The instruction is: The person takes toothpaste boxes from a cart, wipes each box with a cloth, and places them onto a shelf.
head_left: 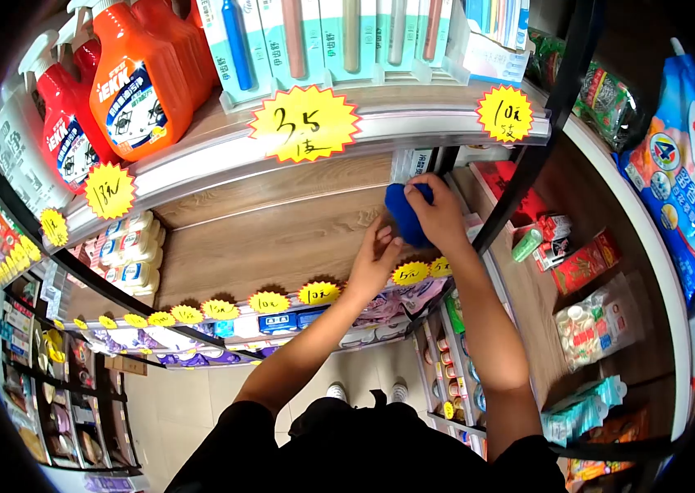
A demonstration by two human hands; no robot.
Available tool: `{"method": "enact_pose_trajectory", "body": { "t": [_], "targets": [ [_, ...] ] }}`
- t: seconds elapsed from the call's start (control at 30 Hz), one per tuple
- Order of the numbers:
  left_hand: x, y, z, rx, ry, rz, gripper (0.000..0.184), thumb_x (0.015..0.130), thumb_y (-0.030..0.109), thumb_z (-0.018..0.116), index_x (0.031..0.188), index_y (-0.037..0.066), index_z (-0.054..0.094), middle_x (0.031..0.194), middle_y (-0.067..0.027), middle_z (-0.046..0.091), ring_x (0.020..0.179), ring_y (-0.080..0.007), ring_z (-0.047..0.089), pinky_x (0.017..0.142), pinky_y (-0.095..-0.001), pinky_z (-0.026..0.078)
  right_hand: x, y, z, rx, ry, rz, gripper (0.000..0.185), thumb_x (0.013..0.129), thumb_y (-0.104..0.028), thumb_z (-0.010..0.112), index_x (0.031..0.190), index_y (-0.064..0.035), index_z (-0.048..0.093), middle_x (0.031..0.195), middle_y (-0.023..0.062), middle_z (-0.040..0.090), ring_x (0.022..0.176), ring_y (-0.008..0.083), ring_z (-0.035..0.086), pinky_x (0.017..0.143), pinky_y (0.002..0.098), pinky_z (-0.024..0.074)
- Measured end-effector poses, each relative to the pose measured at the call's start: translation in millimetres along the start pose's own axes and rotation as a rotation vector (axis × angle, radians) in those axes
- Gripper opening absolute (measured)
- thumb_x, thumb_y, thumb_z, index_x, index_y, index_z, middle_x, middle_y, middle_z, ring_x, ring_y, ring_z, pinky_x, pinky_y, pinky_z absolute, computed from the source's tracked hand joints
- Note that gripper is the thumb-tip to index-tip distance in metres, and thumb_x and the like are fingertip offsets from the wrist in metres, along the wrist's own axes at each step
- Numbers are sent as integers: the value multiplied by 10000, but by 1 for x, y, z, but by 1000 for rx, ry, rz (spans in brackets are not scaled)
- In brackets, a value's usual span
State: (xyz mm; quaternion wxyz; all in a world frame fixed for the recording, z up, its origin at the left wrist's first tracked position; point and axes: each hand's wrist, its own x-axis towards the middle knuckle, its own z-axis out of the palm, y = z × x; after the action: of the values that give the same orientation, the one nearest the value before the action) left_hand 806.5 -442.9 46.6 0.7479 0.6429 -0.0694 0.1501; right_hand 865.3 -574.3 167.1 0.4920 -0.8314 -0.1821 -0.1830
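A blue cloth (404, 215) is bunched in my right hand (441, 215), above the right end of a wooden shelf board (273, 234). My right fingers are closed round its upper part. Just left of the cloth is my left hand (376, 256), palm turned up with its fingers apart and slightly curled. Nothing shows in its palm, and its fingertips are close to the cloth's lower edge. Behind my right hand a small pale package (413, 164) stands at the back corner of the shelf.
Orange bottles (129, 90) and boxed toothbrushes (347, 41) stand on the upper shelf. White-capped bottles (129, 255) fill the left end of the middle shelf. A black post (520, 185) rises right of my right hand, beside side shelves with packets (586, 263).
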Motion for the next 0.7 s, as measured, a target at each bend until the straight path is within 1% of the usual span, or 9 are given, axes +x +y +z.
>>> {"method": "enact_pose_trajectory", "body": {
  "t": [0.1, 0.13, 0.17, 0.27, 0.37, 0.43, 0.53, 0.67, 0.7],
  "targets": [
    [-33, 21, -16, -216, -40, -50, 696, 994, 95, 626, 1561, 61, 225, 1380, -113, 520, 1206, -139, 524, 1002, -301, 454, -43, 9, 22, 279, -80, 41, 190, 939, -209, 680, 1013, -34, 665, 944, 72, 707, 899, 158, 643, 836, 314, 503],
    [-42, 22, -25, -244, -51, -38, 712, 992, 94, 629, 1566, 67, 209, 1347, -86, 544, 1181, -130, 533, 984, -293, 459, -65, 2, 28, 328, -75, 118, 164, 937, -185, 680, 1007, -38, 666, 936, 63, 697, 898, 147, 632, 841, 312, 500],
    [-61, 50, -33, -258, -40, -290, 619, 990, 113, 642, 1516, 64, 318, 1253, -35, 587, 1112, -110, 548, 943, -268, 462, -86, 3, 37, 353, -72, 154, 157, 937, -176, 680, 998, -32, 665, 935, 62, 693, 897, 138, 625, 837, 304, 496],
    [-102, 38, -54, -187, -144, -254, 452, 991, 138, 648, 1401, 61, 472, 1170, -17, 614, 1049, -92, 554, 912, -255, 465, -150, -7, 56, 385, -124, 306, 207, 958, -215, 663, 1053, -32, 645, 991, 52, 663, 946, 139, 591, 885, 287, 461],
    [-143, 28, -73, -112, -106, -271, 316, 985, 148, 659, 1276, 56, 575, 1133, -19, 625, 1006, -86, 561, 894, -257, 473, -203, -20, 62, 345, -150, 270, 274, 954, -243, 658, 1133, -40, 618, 1051, 107, 667, 993, 204, 621, 920, 326, 470],
    [-167, 37, -79, -87, -73, -286, 303, 981, 141, 662, 1261, 54, 586, 1111, -19, 632, 986, -88, 568, 885, -259, 479, -230, -30, 62, 329, -215, 266, 336, 947, -273, 667, 1186, -47, 603, 1072, 147, 677, 1038, 253, 640, 949, 357, 477],
    [-206, 36, -90, -78, -9, -304, 282, 972, 126, 669, 1235, 47, 605, 1057, -19, 649, 942, -91, 582, 858, -266, 494, -267, -30, 67, 468, -326, 304, 426, 920, -248, 711, 1270, -56, 562, 1199, 131, 627, 1107, 227, 602, 994, 351, 457],
    [-259, 39, -91, -82, 210, -288, 240, 964, 102, 665, 1186, 21, 620, 1043, -40, 676, 925, -109, 612, 844, -275, 505, -310, -18, 67, 353, -402, 64, 562, 922, -195, 707, 1413, -39, 481, 1321, 144, 571, 1196, 219, 573, 997, 348, 467],
    [-270, 40, -93, -44, 224, -302, 271, 977, 78, 634, 1238, 22, 590, 1070, -46, 668, 948, -121, 618, 864, -283, 512, -321, -24, 63, 576, -442, 238, 617, 918, -184, 720, 1442, -26, 435, 1337, 146, 553, 1209, 223, 564, 1003, 350, 465]
  ]
}}
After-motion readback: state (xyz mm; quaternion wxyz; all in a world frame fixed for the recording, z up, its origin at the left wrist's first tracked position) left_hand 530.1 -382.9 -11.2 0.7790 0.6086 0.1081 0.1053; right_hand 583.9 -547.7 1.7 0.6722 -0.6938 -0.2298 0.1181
